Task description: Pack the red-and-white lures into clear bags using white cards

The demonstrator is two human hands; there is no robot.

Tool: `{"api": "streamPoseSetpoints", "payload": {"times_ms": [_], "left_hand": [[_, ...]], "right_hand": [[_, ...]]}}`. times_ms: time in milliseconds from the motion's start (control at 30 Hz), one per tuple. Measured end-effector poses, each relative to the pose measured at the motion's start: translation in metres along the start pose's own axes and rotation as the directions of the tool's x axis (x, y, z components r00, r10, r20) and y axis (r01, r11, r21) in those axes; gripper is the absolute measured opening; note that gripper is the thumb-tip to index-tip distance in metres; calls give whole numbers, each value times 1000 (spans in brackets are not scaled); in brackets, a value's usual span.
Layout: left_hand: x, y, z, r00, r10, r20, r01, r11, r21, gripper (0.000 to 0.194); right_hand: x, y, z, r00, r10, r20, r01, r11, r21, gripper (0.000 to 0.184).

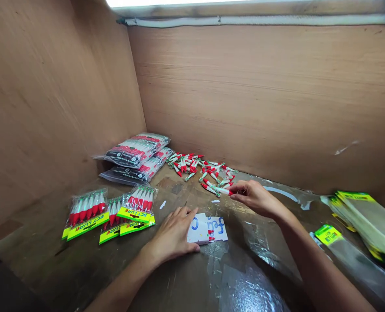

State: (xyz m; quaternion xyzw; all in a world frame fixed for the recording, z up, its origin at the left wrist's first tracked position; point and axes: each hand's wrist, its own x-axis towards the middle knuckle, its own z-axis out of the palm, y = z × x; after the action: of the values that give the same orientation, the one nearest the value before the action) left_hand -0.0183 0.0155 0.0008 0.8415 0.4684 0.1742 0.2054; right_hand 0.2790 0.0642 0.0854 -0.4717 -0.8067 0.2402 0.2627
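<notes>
My right hand [251, 197] is closed in a pinch on the red end of a red-and-white squid lure [224, 191], at the near edge of a loose pile of such lures [192, 164]. The lure's green-tipped end points left. My left hand [176, 230] grips a small white cardboard box [197, 227] on the table, with the thumb on its near side and the fingers at its far side. Blue handwriting marks the box. A bit of red-and-white [211, 234] shows at its right part; I cannot tell how it sits there.
Several filled lure packets [88, 212] with yellow headers lie at the left. Behind them are stacked larger bags of lures [137, 151]. Flat clear packets [368, 216] lie at the right, one single packet [331, 235] nearer. Wooden walls [260, 95] enclose the taped table [244, 281].
</notes>
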Motion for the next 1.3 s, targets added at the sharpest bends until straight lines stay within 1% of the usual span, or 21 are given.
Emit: {"api": "streamPoseSetpoints", "payload": {"times_ms": [33, 67, 100, 167, 233, 300, 367, 467, 600, 667, 733, 867, 933, 1000, 1033, 1100, 1133, 1167, 1200, 1267, 1300], "left_hand": [[2, -1, 1, 1000, -10, -16, 11, 1000, 16, 94], [5, -2, 1, 999, -14, -45, 15, 1000, 20, 87], [8, -3, -1, 996, -11, -86, 12, 1000, 14, 83], [14, -3, -5, 985, 6, -174, -7, 1000, -6, 81], [18, -1, -10, 969, 21, -244, -27, 999, -22, 83], [20, 1, -12, 961, 30, -275, -40, 999, -29, 84], [20, 4, -11, 959, 38, -281, -47, 999, -26, 84], [20, 7, -8, 958, 58, -282, -67, 998, -21, 84], [19, 7, -5, 961, 88, -262, -98, 995, -27, 84], [19, 7, -4, 963, 88, -254, -98, 995, -26, 83], [19, 6, -5, 964, 89, -249, -100, 995, -32, 82], [19, 5, -5, 970, 100, -222, -115, 992, -56, 84], [18, 3, -4, 973, 93, -210, -107, 993, -54, 84], [18, 0, -3, 977, 82, -199, -93, 995, -46, 84], [18, -1, -3, 979, 80, -190, -89, 995, -40, 84], [17, -4, -2, 983, 81, -167, -86, 996, -21, 86], [17, -4, -2, 984, 85, -155, -87, 996, -12, 86], [16, -5, -1, 985, 89, -147, -91, 996, -6, 87], [15, -5, 0, 985, 96, -141, -98, 995, -4, 88], [13, -4, 2, 984, 117, -135, -119, 993, -9, 90], [12, -3, 3, 983, 129, -128, -132, 991, -12, 91]], "right_hand": [[-2, 0, -3, 998, -23, 63, 25, 999, -23, 17], [-3, -1, -5, 994, -49, 97, 53, 998, -40, 17], [-3, -2, -5, 992, -72, 104, 79, 995, -61, 16], [-5, -5, -5, 991, -100, 91, 111, 987, -118, 15], [-6, -6, -6, 992, -100, 73, 112, 977, -182, 14], [-8, -8, -9, 994, -92, 52, 101, 964, -244, 12], [-10, -11, -9, 994, -94, 48, 104, 948, -301, 11], [-11, -17, 6, 990, -123, 71, 141, 914, -380, 11], [-7, -25, 41, 971, -194, 137, 236, 861, -450, 9], [-4, -27, 54, 956, -234, 175, 288, 849, -443, 7], [-3, -25, 60, 944, -263, 198, 323, 855, -405, 6], [-4, -20, 54, 926, -298, 232, 357, 891, -280, 6], [-3, -15, 46, 917, -325, 233, 372, 907, -197, 12], [3, -8, 38, 935, -318, 156, 339, 932, -128, 19], [8, -4, 34, 958, -279, 73, 286, 951, -117, 21], [24, 4, 30, 985, -139, -100, 124, 982, -142, 22], [34, 7, 31, 989, -66, -128, 43, 983, -179, 23], [45, 9, 34, 994, -3, -112, -23, 973, -231, 23], [56, 10, 38, 997, 47, -61, -62, 955, -291, 22], [77, 9, 52, 991, 118, 60, -85, 916, -393, 21], [85, 7, 60, 986, 142, 84, -93, 899, -428, 20]]}}
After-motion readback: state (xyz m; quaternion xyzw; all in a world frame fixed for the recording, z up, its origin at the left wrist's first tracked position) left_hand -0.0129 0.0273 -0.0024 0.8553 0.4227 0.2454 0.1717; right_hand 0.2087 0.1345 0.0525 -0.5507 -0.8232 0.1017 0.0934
